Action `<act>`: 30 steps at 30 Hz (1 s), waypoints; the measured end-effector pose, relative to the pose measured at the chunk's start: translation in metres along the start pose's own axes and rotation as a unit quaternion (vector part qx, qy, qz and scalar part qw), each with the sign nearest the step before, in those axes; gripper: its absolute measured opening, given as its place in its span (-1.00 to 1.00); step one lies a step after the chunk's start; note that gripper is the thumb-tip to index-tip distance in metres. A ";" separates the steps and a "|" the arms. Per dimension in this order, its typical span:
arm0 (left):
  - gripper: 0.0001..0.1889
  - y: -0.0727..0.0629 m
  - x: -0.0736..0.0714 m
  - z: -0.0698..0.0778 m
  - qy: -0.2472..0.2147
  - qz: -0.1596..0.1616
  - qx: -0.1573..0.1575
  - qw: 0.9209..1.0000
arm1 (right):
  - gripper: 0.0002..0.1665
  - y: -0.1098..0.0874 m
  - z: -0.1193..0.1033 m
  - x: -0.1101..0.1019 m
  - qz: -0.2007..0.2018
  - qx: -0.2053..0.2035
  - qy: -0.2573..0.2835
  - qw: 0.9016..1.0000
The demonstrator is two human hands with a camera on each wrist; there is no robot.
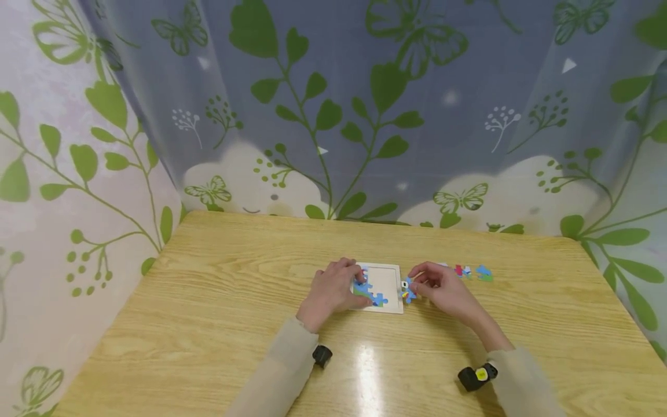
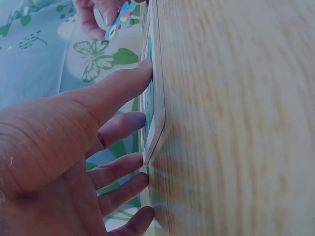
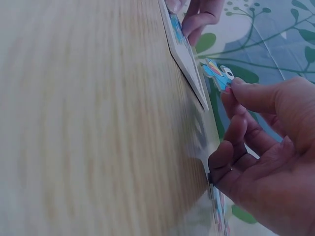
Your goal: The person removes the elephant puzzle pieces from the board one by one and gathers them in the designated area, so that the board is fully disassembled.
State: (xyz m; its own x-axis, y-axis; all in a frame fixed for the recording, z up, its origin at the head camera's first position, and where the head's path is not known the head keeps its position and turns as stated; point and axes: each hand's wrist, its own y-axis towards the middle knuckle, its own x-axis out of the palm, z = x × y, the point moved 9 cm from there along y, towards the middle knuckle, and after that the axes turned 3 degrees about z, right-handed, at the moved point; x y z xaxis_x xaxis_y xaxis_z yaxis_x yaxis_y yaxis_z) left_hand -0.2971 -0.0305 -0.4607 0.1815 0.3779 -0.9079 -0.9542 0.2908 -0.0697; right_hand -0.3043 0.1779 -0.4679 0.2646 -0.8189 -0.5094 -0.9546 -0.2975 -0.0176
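- Blue, with a printed eye and a yellow patch, the piece is pinched between the thumb and a finger of the right hand.
- I see it tilted and lifted off the table, at the right edge of the tray; in my head view it overlaps that edge.
- My right wrist view shows the other fingers of that hand curling loosely below the pinch.
- The left hand lies over the left side of the tray, fingers spread and relaxed, clenched on nothing.
- From my left wrist view, its thumb reaches over the near rim and its index finger comes down inside the tray; the remaining fingers extend toward the table beyond the corner.
- Joined pieces, blue and green, line the tray's left side and run along the near side; the left hand hides some of them from me.
- Pale bare board fills the rest of the tray, its raised rim all round.
- To the right of the tray, beyond the right hand, I find loose pieces on the table: a blue and green one farthest right, and red, white and blue ones nearer. That hand covers part of the row, so I cannot count them.
- Beige sleeves cover both forearms, with a black device at each wrist.
- Behind the table hangs a curtain printed with green leaves and butterflies.
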 end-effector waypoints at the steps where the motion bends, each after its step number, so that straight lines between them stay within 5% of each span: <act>1: -0.61 0.000 0.000 0.000 -0.001 0.001 0.001 1.000 | -0.78 -0.002 0.001 -0.002 0.001 0.002 0.001 1.000; 30: -0.63 -0.002 0.000 0.000 -0.003 0.005 -0.002 1.000 | -0.67 -0.044 0.036 -0.085 0.093 0.012 -0.043 0.995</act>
State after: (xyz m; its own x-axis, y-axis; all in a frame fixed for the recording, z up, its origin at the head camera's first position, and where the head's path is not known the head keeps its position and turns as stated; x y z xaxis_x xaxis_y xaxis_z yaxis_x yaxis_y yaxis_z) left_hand -0.2951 -0.0315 -0.4609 0.1726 0.3868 -0.9059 -0.9571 0.2833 -0.0613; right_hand -0.2901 0.2784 -0.4545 0.0720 -0.8129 -0.5779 -0.9892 -0.1323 0.0629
